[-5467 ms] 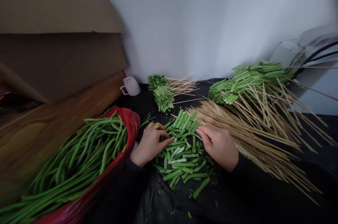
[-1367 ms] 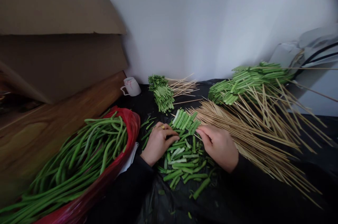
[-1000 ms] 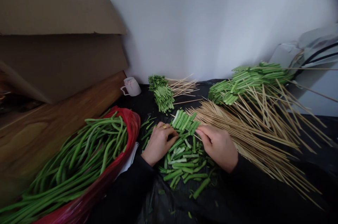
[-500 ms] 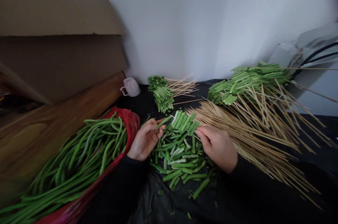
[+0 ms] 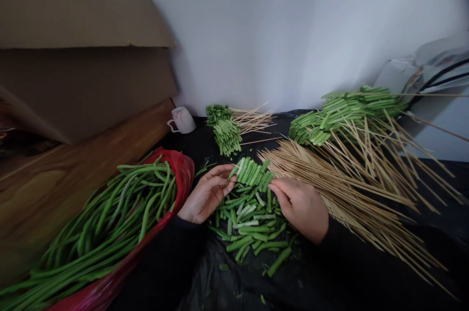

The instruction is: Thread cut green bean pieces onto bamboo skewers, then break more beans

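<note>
Several cut pieces of long bean sit side by side in a row [image 5: 252,172] on a thin skewer, above a loose pile of cut bean pieces [image 5: 256,230]. My right hand [image 5: 304,206] pinches this bean skewer at its right end. At the left end, my left hand [image 5: 208,194] has its thumb and fingers closed on a single bean piece [image 5: 232,173], which is up against the skewer's tip. Most of the stick is hidden by the beans and my right hand. Bare bamboo skewers [image 5: 340,189] lie just right of my right hand.
To the left, a red plastic bag [image 5: 187,169] holds long uncut beans [image 5: 110,218]. Filled bean skewers are stacked at the back middle [image 5: 227,136] and back right [image 5: 348,111]. A white mug [image 5: 183,120] stands near a cardboard box [image 5: 84,13]. Black plastic sheeting [image 5: 205,277] covers the surface.
My left hand has moved slightly right, bringing its bean piece to the left end of the row. My right hand keeps its pinch in nearly the same place.
</note>
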The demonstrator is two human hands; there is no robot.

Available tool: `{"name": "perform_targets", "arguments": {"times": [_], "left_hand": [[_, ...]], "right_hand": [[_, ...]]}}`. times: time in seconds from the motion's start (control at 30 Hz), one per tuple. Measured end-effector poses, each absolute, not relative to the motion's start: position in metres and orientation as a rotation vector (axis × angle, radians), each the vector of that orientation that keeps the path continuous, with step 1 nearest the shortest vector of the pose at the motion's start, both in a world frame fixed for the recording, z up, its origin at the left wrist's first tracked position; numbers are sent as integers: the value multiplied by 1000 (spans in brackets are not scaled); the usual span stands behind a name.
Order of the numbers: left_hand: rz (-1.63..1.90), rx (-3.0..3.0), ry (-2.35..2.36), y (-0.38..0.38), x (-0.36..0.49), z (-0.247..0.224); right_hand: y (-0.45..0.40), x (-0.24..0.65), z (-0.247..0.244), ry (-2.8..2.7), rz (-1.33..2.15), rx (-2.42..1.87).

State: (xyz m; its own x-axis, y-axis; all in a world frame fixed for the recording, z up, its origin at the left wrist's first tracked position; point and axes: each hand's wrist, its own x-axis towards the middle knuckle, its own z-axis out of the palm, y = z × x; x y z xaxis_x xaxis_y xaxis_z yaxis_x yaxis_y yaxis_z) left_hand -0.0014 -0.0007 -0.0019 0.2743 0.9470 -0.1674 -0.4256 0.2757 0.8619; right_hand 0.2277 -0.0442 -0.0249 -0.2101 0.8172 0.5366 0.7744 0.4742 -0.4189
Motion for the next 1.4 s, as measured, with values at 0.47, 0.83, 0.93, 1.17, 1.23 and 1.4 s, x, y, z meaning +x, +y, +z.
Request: {"name": "perform_targets", "arguments": {"times": [0.47, 0.83, 0.93, 1.17, 1.23, 1.4], "left_hand": [[1221, 737, 906, 3, -3, -4], [1219, 726, 892, 2, -3, -3], [1214, 733, 900, 2, -2, -3], [1209, 778, 900, 2, -3, -5], [1216, 788, 905, 2, -3, -5], [1257, 824, 922, 2, 0, -7]], "right_hand": [[-46, 225, -27, -1993, 102, -1283], [-49, 221, -26, -2009, 147, -1271], [-49, 221, -26, -2010, 143, -1277], [-49, 221, -27, -2019, 134, -1277], [-49, 221, -27, -2019, 126, -1277], [-50, 221, -29, -2019, 123, -1278]]}}
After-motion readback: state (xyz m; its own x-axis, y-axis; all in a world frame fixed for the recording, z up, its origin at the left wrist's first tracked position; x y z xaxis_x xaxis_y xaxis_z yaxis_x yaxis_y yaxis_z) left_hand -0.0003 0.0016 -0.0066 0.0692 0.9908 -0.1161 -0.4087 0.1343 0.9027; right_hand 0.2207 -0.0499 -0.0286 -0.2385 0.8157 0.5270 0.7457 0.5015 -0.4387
